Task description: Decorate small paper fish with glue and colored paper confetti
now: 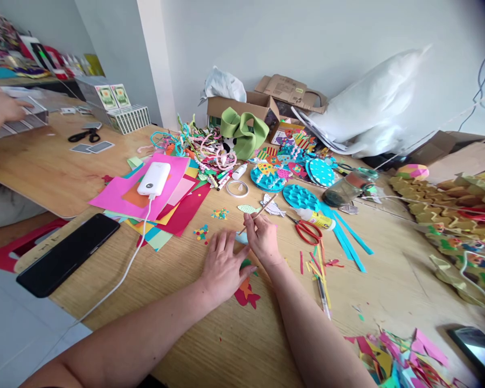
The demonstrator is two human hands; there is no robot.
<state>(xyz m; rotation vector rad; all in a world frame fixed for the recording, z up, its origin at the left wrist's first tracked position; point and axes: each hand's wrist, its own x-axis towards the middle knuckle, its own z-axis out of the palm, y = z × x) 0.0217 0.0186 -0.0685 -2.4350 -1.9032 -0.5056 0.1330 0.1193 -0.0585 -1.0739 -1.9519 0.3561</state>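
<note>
My right hand is closed round a thin wooden stick, its lower end down at a small pale blue piece. Flat on the table lies my left hand, fingers stretched out, their tips beside that pale blue piece. Partly under my left hand are red and orange paper fish shapes and a dark green scrap. Just beyond my hands sit a pale green paper fish, a white fish cut-out and small heaps of coloured paper dots.
Red-handled scissors and a glue bottle lie to the right, near blue strips. A white power bank rests on coloured paper, its cable crossing left. Paper scraps lie front right. Another person's hand is far left.
</note>
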